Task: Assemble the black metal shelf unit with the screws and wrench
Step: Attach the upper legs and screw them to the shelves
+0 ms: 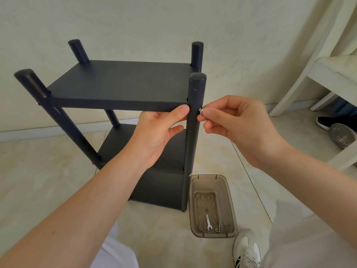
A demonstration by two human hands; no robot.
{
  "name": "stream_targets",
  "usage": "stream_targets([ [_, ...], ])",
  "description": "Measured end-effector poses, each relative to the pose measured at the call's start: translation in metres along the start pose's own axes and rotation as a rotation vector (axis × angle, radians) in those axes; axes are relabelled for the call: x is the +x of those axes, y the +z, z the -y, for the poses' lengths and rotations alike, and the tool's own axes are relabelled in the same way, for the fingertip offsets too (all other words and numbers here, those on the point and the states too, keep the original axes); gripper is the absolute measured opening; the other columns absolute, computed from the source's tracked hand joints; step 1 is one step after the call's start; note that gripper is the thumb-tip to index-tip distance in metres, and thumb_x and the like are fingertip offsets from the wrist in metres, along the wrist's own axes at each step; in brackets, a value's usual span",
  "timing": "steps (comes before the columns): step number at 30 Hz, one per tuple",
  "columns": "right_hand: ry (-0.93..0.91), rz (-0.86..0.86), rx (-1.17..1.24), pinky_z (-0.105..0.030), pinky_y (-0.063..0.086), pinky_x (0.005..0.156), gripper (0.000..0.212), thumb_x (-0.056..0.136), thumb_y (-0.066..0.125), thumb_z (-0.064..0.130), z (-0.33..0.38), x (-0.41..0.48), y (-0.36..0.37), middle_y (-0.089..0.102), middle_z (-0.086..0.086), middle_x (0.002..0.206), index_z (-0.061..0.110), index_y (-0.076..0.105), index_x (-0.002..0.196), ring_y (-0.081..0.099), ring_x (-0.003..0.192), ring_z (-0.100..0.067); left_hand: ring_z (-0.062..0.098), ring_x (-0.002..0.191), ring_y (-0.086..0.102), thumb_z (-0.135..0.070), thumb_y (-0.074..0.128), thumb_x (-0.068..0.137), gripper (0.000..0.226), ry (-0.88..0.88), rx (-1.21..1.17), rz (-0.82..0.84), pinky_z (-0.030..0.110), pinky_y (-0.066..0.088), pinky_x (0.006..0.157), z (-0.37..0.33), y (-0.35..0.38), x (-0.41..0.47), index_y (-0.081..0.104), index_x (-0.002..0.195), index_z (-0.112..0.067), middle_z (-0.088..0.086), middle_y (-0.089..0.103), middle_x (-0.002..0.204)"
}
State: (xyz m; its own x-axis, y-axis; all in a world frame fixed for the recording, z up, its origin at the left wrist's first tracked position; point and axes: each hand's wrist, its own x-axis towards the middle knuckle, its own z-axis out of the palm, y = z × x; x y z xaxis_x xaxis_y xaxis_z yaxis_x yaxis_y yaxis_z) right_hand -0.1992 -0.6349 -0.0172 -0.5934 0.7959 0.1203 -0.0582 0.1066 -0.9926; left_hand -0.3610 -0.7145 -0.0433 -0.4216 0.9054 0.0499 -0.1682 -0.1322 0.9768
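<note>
1. Head cam looks down on the shelf unit (119, 84). It stands on the floor with four posts up and its shelves in place, so I'd say the build is well along.
2. The step in hand looks like starting a screw (201, 110) by finger into the side of the near right post (194, 132), level with the top shelf (116, 101).
3. The right hand (237, 124) has a tight grip, with thumb and forefinger pinching the screw's head and the other fingers loosely curled behind. The tip is at the post, but I can't tell how deep it sits.
4. The left hand (160, 132) steadies that corner. Its thumb presses the top shelf's front lip right beside the post and the fingers sit underneath, so the grip clamps the shelf edge.
5. My guess at the next move: keep the screw square to the hole and twirl it until the thread bites, while the left hand keeps the shelf hole lined up with the post.
6. After that it'll need the wrench (208, 222), which lies in the brown bin (228, 198) on the floor just beside the foot of that post. A couple of small metal bits lie next to it, too tiny for me to name.
</note>
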Motion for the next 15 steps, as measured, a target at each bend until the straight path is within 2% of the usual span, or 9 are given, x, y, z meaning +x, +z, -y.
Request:
stream_targets([
  [2, -0.040, -0.006, -0.058, -0.022, 0.058, 0.066, 0.005, 0.089, 0.068, 0.006, 0.0002, 0.0010, -0.0005, 0.076, -0.007, 0.078, 0.008, 0.072, 0.087, 0.069, 0.063, -0.013, 0.017, 0.106, 0.072, -0.036, 0.075, 0.072, 0.016, 0.002, -0.005, 0.001, 0.026, 0.055, 0.082, 0.0010, -0.0003, 0.0006, 0.079, 0.087, -0.030, 0.000, 0.077, 0.105],
  [8, -0.221, -0.049, -0.318, -0.021, 0.058, 0.065, 0.008, 0.089, 0.071, 0.010, -0.0001, 0.0004, -0.0003, 0.074, 0.000, 0.073, 0.015, 0.072, 0.084, 0.070, 0.062, -0.012, 0.024, 0.111, 0.070, -0.033, 0.074, 0.075, 0.026, 0.003, -0.009, -0.006, 0.040, 0.053, 0.097, 0.0026, 0.0001, 0.0014, 0.074, 0.099, -0.021, 0.007, 0.075, 0.112],
  [13, -0.055, -0.019, -0.084, -0.021, 0.057, 0.064, 0.004, 0.088, 0.071, 0.009, -0.0001, 0.0028, 0.0010, 0.074, -0.006, 0.072, 0.008, 0.072, 0.084, 0.068, 0.061, -0.012, 0.024, 0.109, 0.070, -0.022, 0.071, 0.089, 0.009, 0.012, -0.015, 0.013, 0.036, 0.055, 0.095, 0.0041, -0.0008, 0.0018, 0.075, 0.096, -0.023, 0.005, 0.076, 0.109],
  [15, -0.112, -0.027, -0.178, -0.020, 0.057, 0.063, 0.006, 0.088, 0.071, 0.010, -0.0011, 0.0039, 0.0015, 0.074, -0.004, 0.071, 0.009, 0.071, 0.083, 0.068, 0.060, -0.011, 0.023, 0.109, 0.071, -0.024, 0.071, 0.087, 0.008, 0.011, -0.022, 0.012, 0.035, 0.055, 0.094, 0.0035, -0.0007, 0.0020, 0.077, 0.093, -0.025, 0.004, 0.076, 0.108],
])
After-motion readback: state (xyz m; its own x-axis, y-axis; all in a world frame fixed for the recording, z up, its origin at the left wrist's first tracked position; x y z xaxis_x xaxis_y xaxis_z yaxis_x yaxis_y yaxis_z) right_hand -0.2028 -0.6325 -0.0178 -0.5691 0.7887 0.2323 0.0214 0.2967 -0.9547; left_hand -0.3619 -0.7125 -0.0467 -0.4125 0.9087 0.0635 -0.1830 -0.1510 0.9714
